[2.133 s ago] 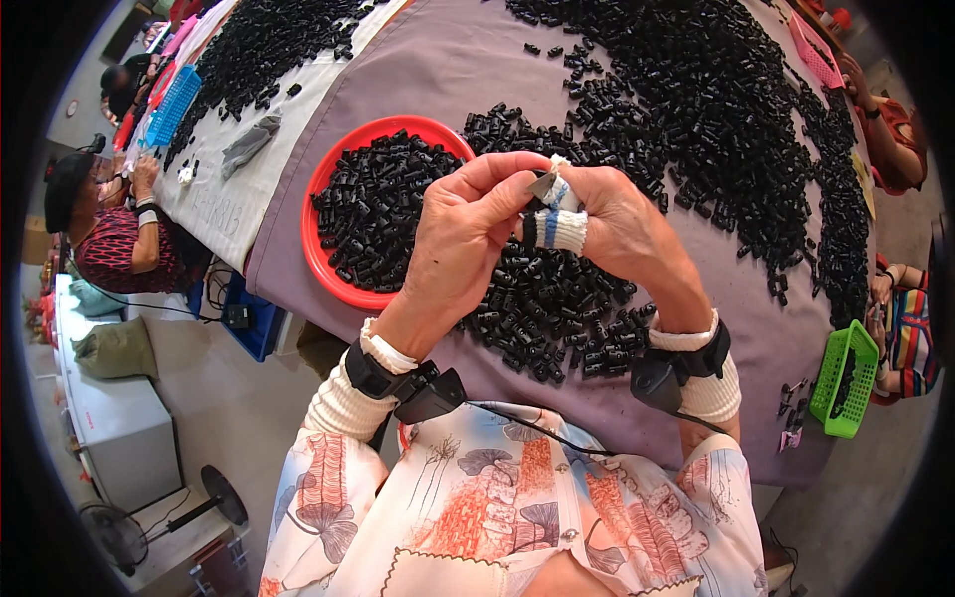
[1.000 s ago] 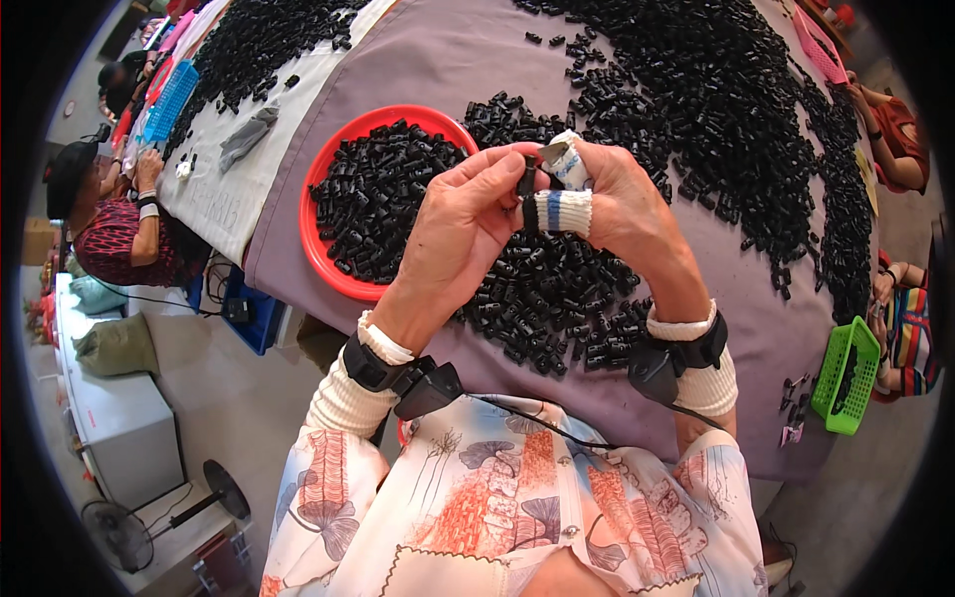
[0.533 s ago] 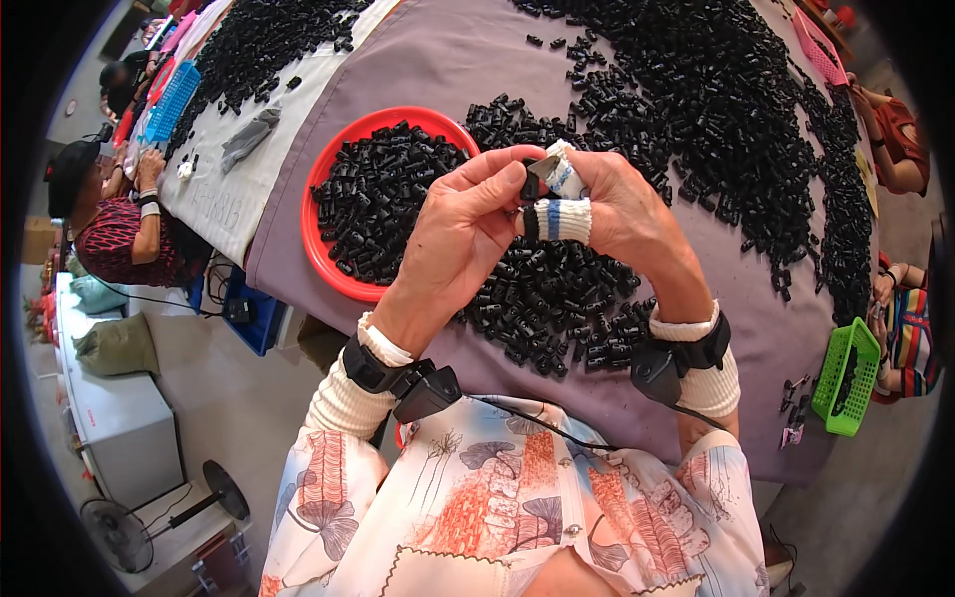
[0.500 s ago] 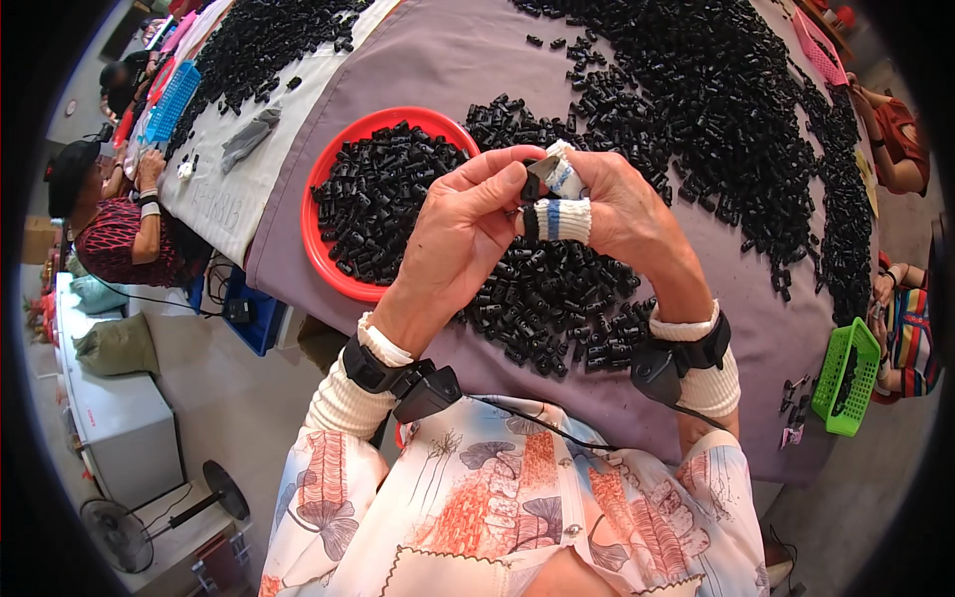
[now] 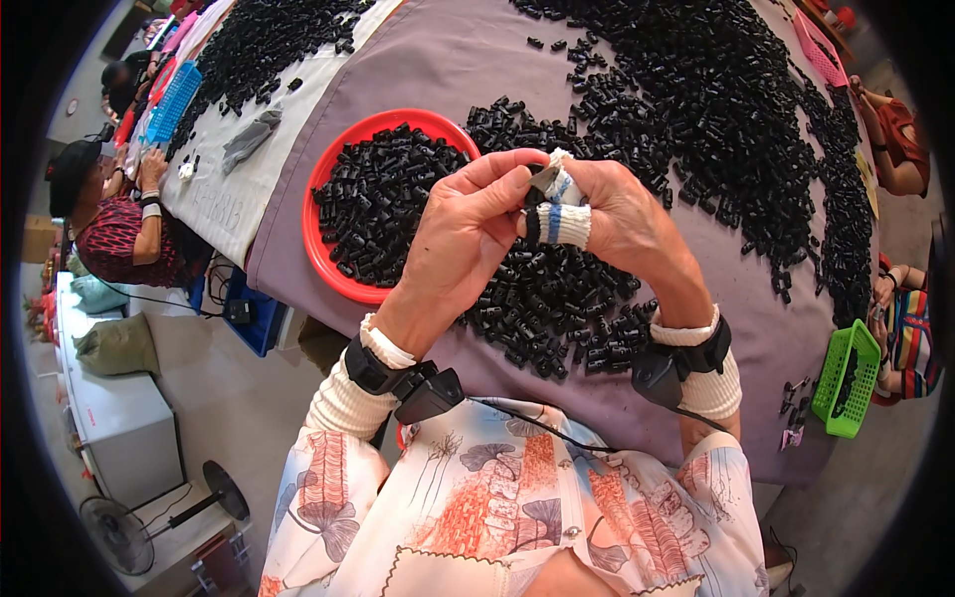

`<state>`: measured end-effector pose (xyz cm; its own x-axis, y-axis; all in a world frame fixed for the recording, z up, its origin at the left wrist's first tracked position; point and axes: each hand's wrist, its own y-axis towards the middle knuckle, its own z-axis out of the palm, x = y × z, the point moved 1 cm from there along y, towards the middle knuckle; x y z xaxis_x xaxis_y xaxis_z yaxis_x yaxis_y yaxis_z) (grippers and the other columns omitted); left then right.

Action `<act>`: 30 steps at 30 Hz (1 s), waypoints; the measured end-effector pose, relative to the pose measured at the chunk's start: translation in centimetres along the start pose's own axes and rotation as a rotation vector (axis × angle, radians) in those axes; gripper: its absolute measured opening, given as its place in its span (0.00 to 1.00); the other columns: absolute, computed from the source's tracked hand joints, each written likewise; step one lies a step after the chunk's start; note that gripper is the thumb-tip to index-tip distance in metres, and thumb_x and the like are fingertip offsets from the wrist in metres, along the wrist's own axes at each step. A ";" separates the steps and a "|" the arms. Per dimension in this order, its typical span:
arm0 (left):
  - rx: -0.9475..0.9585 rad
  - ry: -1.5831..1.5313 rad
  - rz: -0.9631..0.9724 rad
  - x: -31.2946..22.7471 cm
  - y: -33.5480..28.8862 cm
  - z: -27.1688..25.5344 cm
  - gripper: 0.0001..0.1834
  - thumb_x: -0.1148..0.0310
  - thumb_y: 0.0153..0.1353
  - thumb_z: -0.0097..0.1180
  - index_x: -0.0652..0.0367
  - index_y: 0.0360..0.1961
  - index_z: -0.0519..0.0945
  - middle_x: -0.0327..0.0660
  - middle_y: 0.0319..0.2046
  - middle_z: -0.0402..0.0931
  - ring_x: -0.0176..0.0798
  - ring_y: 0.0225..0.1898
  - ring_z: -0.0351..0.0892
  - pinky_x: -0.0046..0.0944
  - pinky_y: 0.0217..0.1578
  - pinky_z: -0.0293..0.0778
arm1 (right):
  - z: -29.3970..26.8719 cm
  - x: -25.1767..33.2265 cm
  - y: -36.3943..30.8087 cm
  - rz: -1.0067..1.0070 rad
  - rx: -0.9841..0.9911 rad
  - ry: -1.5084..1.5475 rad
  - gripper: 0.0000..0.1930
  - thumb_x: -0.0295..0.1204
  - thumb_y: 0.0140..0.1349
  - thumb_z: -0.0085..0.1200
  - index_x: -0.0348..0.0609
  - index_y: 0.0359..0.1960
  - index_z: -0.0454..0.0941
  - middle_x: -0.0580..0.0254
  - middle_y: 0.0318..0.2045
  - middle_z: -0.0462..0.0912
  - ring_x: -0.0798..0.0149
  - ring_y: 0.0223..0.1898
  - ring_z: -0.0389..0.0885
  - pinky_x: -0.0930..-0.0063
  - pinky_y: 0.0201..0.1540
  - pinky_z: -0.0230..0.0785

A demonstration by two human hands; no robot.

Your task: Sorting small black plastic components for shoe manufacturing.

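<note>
My left hand (image 5: 453, 229) and my right hand (image 5: 632, 214) meet above the purple cloth, fingertips together. The thumb and forefinger of my left hand are pinched, apparently on a small black plastic piece (image 5: 534, 197) mostly hidden by the fingers. Closed around a small flat grey blade-like piece (image 5: 544, 177), my right hand presses it against the black piece. Two right-hand digits wear white knitted finger sleeves (image 5: 565, 223) with blue stripes. Beneath my hands lies a heap of small black plastic pieces (image 5: 557, 303). A red round basin (image 5: 310, 224) full of such pieces stands beside my left hand.
A much larger heap of black pieces (image 5: 686, 90) spreads across the far table. At the right edge stands a green basket (image 5: 846, 418). Co-workers sit at the left (image 5: 124, 229) and right (image 5: 905, 328). A grey cloth (image 5: 251, 139) lies at the left; a fan (image 5: 119, 532) stands below.
My right hand's sleeved fingers have tilted and shifted slightly around the small pieces. Both hands stay in nearly the same place.
</note>
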<state>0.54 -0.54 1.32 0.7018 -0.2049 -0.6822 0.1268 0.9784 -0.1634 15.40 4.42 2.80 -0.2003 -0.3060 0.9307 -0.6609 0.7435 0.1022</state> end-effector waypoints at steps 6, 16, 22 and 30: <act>0.022 -0.037 0.001 0.0 0.0 0.3 0.11 0.72 0.62 0.50 0.66 0.44 0.75 0.41 0.36 0.77 0.30 0.36 0.76 0.29 0.38 0.74 | -0.3 -0.2 0.1 0.022 -0.020 -0.008 0.18 0.39 0.46 0.62 0.34 0.25 0.73 0.62 0.18 0.71 0.68 0.21 0.67 0.72 0.26 0.63; 0.005 -0.016 0.002 0.1 0.2 0.0 0.11 0.72 0.62 0.50 0.66 0.44 0.75 0.41 0.36 0.77 0.29 0.35 0.76 0.28 0.36 0.73 | -0.1 -0.2 -0.1 0.017 -0.015 -0.029 0.18 0.40 0.47 0.62 0.35 0.25 0.73 0.63 0.17 0.70 0.68 0.20 0.67 0.72 0.26 0.62; 0.003 -0.014 0.011 0.0 0.1 0.5 0.11 0.73 0.62 0.50 0.66 0.43 0.76 0.40 0.36 0.78 0.27 0.33 0.76 0.26 0.33 0.73 | -0.2 -0.4 0.0 -0.018 -0.076 0.020 0.18 0.39 0.46 0.63 0.35 0.24 0.72 0.63 0.17 0.70 0.69 0.20 0.67 0.73 0.26 0.62; -0.030 0.054 0.037 0.2 0.2 0.2 0.10 0.73 0.61 0.51 0.66 0.42 0.76 0.39 0.34 0.78 0.25 0.30 0.75 0.22 0.29 0.71 | 0.0 -0.2 -0.3 0.028 -0.030 -0.019 0.18 0.40 0.47 0.62 0.36 0.25 0.73 0.62 0.18 0.71 0.67 0.21 0.68 0.71 0.26 0.63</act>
<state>0.88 -0.42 1.32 0.6668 -0.1703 -0.7255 0.0797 0.9843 -0.1578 15.62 4.31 2.55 -0.2320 -0.2954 0.9268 -0.6328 0.7694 0.0868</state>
